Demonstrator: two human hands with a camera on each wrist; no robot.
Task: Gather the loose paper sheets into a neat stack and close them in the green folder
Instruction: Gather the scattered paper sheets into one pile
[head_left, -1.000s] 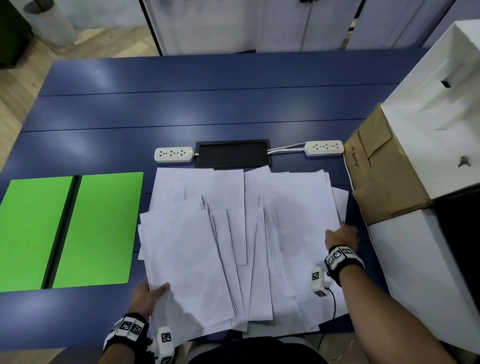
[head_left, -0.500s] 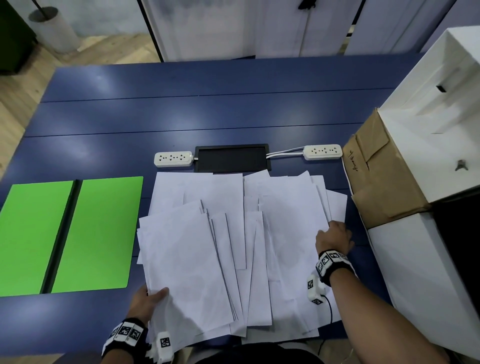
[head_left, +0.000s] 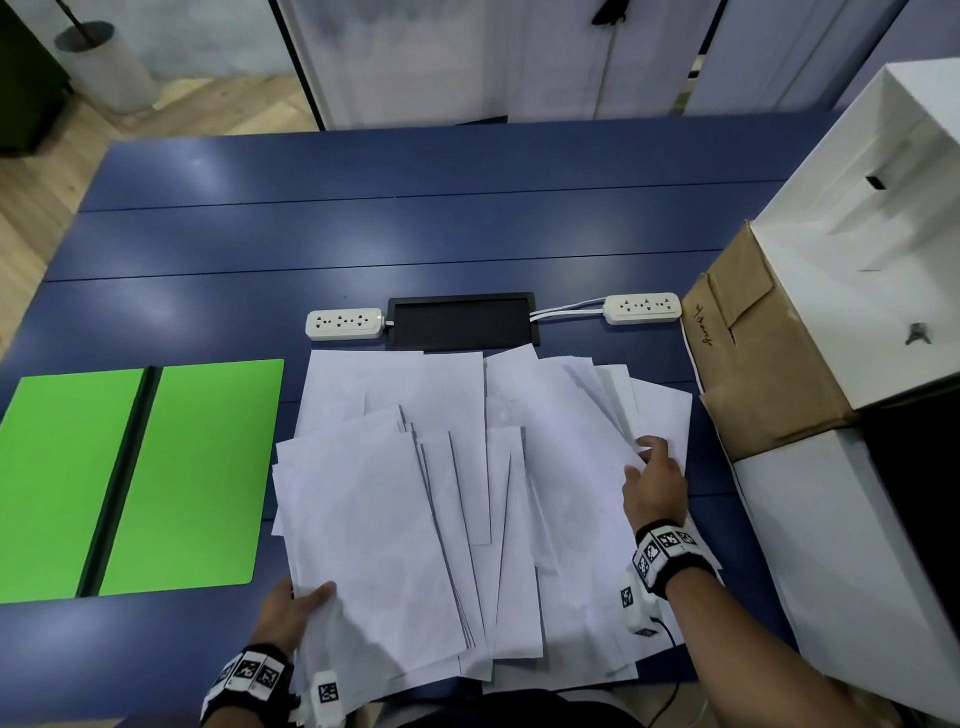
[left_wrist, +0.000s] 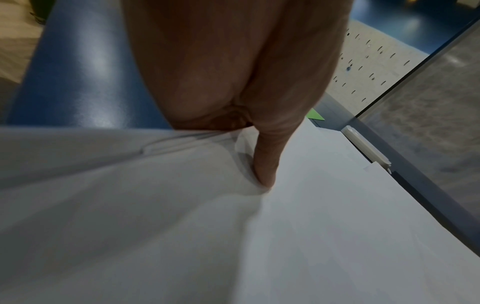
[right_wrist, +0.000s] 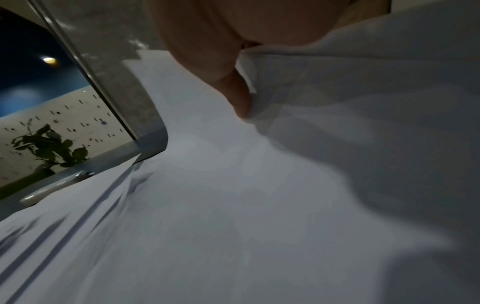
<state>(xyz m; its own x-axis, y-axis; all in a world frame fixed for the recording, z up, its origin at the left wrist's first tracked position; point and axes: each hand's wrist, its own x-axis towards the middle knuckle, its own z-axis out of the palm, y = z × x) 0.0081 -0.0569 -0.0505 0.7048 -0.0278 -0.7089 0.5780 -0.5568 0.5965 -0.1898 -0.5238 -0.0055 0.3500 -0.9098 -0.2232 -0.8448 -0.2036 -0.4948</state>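
Several white paper sheets (head_left: 467, 499) lie fanned and overlapping in the middle of the blue table (head_left: 415, 234). The green folder (head_left: 135, 478) lies open and flat to their left. My left hand (head_left: 296, 608) pinches the near left corner of the sheets, thumb on top (left_wrist: 267, 164), fingers hidden underneath. My right hand (head_left: 652, 478) grips the right edge of the pile, thumb on top of the paper (right_wrist: 239, 98), with the other fingers tucked under the sheets.
Two white power strips (head_left: 343, 323) (head_left: 643, 307) and a black cable hatch (head_left: 462, 319) lie just beyond the sheets. A brown cardboard box (head_left: 753, 353) and large white boxes (head_left: 872, 249) crowd the right side. The far half of the table is bare.
My right hand has slid leftward, pushing the right-hand sheets inward so they overlap more. The left hand has kept its hold on the near left corner.
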